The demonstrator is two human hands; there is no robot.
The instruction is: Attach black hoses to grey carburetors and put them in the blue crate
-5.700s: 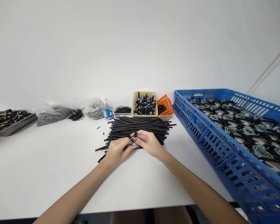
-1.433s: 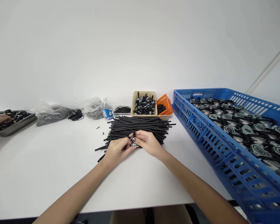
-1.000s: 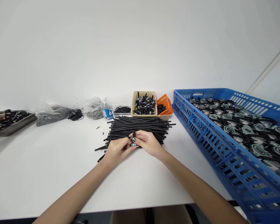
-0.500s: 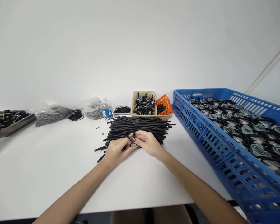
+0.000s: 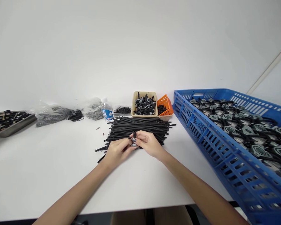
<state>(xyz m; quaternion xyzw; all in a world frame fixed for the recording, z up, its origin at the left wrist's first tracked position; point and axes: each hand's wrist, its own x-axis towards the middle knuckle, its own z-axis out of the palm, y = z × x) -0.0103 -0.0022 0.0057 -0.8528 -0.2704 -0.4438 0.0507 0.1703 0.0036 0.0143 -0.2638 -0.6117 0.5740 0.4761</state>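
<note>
Both hands meet at the near edge of a pile of black tubes (image 5: pixel 140 126) on the white table (image 5: pixel 49 162). My left hand (image 5: pixel 117 152) and my right hand (image 5: pixel 149 144) pinch together on a small black and grey fitting (image 5: pixel 134 139), whose black stub sticks up between the fingertips. A black tube runs from under my left hand toward the left. How the fitting and tube join is hidden by the fingers.
A beige bin of black and grey fittings (image 5: pixel 145 105) and an orange basket (image 5: pixel 165 105) stand behind the pile. A big blue crate of grey assemblies (image 5: pixel 227 137) fills the right. A bottle (image 5: pixel 107 111), plastic bags (image 5: pixel 51 115) and a metal tray (image 5: pixel 7 123) lie at the left.
My hands have stayed put on the fitting with only slight finger movement. Another person's hand at the far-left metal tray has withdrawn out of view.
</note>
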